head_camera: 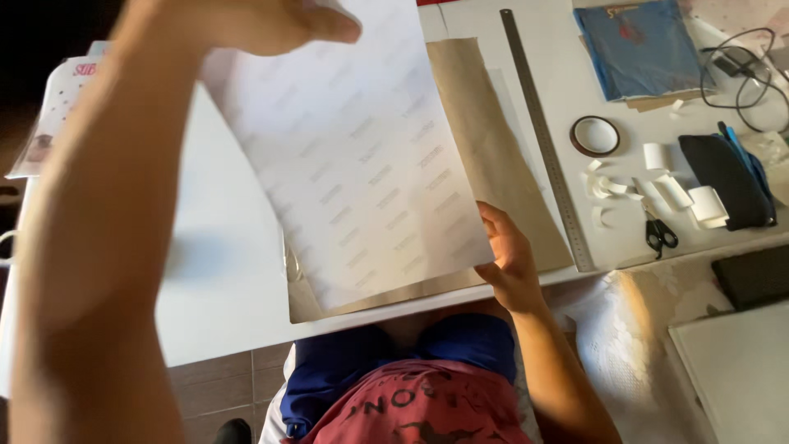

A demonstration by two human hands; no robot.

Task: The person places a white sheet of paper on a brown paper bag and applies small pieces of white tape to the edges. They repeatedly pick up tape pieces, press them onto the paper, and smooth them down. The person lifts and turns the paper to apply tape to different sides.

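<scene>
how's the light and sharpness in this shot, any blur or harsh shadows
Head view: strong sun from the right lights the white table and tape roll; the right hand glows at the white sheet's corner. The left hand and forearm, close to the lens, look soft and throw shade on the table's left; top-left corner is dark.

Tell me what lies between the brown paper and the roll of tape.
In the head view, a long metal ruler lies on the white table, between the brown paper and the roll of tape.

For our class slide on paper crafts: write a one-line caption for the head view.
Both hands, left hand and right hand, lift a white backing sheet off brown paper beside a steel ruler.
</scene>
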